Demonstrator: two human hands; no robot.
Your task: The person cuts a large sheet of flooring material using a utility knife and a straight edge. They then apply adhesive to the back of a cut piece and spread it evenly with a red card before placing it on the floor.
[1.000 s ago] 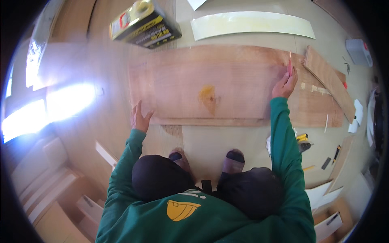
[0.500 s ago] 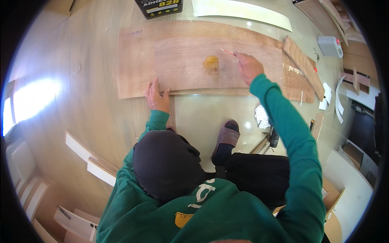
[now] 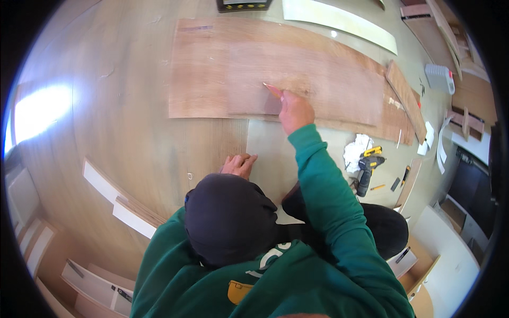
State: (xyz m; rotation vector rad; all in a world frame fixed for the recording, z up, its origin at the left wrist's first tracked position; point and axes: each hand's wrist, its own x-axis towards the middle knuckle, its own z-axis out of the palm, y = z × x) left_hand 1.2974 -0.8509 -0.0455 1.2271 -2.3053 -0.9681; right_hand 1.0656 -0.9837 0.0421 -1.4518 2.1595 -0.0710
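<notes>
A wide reddish-brown wooden sheet (image 3: 212, 100) lies flat before me, with a paler, wet-looking stretch across its middle. My right hand (image 3: 297, 110) is closed on a small, flat reddish spreader (image 3: 273, 90), which is over the sheet's near half. A dark patch shows on the wood just below it; I cannot tell whether it is shadow or part of the tool. My left hand (image 3: 241, 165) is off the sheet, low by the floor in front of my body. Its fingers are stretched out and hold nothing; my dark cap hides part of that hand.
At right lie a narrow wooden board (image 3: 405, 100), a cordless drill (image 3: 366, 172), a crumpled white cloth (image 3: 356, 151) and small tools. Beyond the sheet are a curved pale strip (image 3: 339, 24) and a dark can (image 3: 244, 5). A white jug (image 3: 439, 78) stands farther right.
My left hand has left the sheet's near edge and come down toward the floor. My right hand has swept left and nearer with the spreader; the yellow blob on the sheet no longer shows.
</notes>
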